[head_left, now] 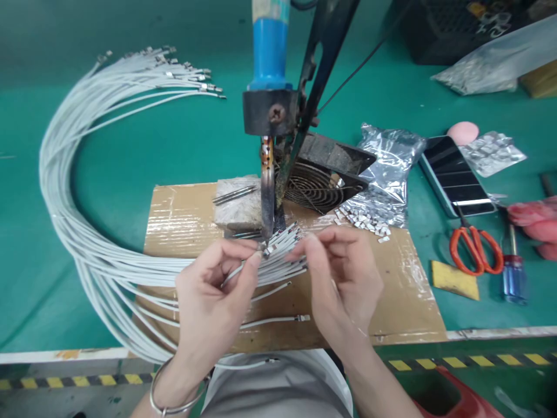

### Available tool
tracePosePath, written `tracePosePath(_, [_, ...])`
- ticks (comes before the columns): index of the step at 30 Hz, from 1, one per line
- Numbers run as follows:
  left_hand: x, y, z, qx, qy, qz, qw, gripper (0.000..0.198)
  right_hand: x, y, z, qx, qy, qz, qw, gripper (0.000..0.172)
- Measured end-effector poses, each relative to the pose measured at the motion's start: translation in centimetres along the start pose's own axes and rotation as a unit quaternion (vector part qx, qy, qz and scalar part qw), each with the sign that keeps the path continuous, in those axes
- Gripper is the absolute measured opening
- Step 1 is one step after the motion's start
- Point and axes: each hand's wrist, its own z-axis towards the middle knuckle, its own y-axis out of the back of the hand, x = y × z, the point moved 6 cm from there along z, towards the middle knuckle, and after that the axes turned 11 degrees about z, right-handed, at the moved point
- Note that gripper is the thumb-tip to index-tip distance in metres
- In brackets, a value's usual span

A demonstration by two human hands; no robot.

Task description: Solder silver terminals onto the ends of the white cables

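Observation:
A big bundle of white cables [69, 191] curves across the green bench, with the near ends fanned over a cardboard sheet [183, 220]. My left hand [213, 296] pinches one cable end between thumb and fingers, holding it up to the tip of a mounted soldering iron [267, 191]. My right hand [339, 278] is closed just to the right, its fingertips pinched near the same cable ends; what it holds is too small to make out. The iron hangs from a blue handle [270, 46] in a black bracket.
A small black fan [322, 174] sits behind the iron. A foil bag [387, 157] spills small metal shells onto the cardboard. Further right lie a phone [456, 174], orange scissors [474, 249], a screwdriver [513, 267] and a yellow sponge [455, 278].

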Motion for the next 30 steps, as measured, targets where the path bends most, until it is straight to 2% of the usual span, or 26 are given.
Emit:
tracePosePath(2, [0.3, 0.1, -0.4, 0.019, 0.024, -0.016, 0.999, 0.014, -0.2, 0.4, -0.1, 0.007, -0.016, -0.031, 0.999, 0.015])
tracePosePath(4, [0.6, 0.0, -0.8, 0.043, 0.043, -0.025, 0.998, 0.015, -0.2, 0.0, -0.2, 0.058, -0.027, -0.049, 0.997, 0.025])
tracePosePath(7, [0.9, 0.1, -1.5, 0.061, 0.057, -0.027, 0.996, 0.014, -0.1, -1.0, -0.4, 0.132, -0.053, -0.014, 0.99, 0.025])
tracePosePath(9, [1.0, 0.1, -1.9, 0.07, 0.059, -0.023, 0.996, 0.012, 0.1, -1.3, -0.5, 0.148, -0.057, 0.013, 0.987, 0.025])
tracePosePath(16, [1.0, -0.1, -3.1, 0.049, 0.09, 0.002, 0.995, 0.007, 0.3, -0.9, -0.9, 0.137, -0.036, 0.011, 0.99, 0.024])
tracePosePath(23, [1.0, -0.2, -3.3, 0.076, 0.076, -0.001, 0.994, 0.009, 0.9, -0.5, -0.9, 0.116, -0.011, -0.008, 0.993, 0.028])
tracePosePath(27, [1.0, -0.3, -3.3, 0.106, 0.061, 0.0, 0.993, 0.009, 0.6, -0.4, -1.0, 0.112, -0.035, 0.002, 0.993, 0.028])
tracePosePath(30, [0.8, -0.2, -3.6, 0.079, 0.069, -0.003, 0.994, 0.009, 0.1, -0.4, -1.2, 0.114, -0.076, 0.03, 0.99, 0.029])
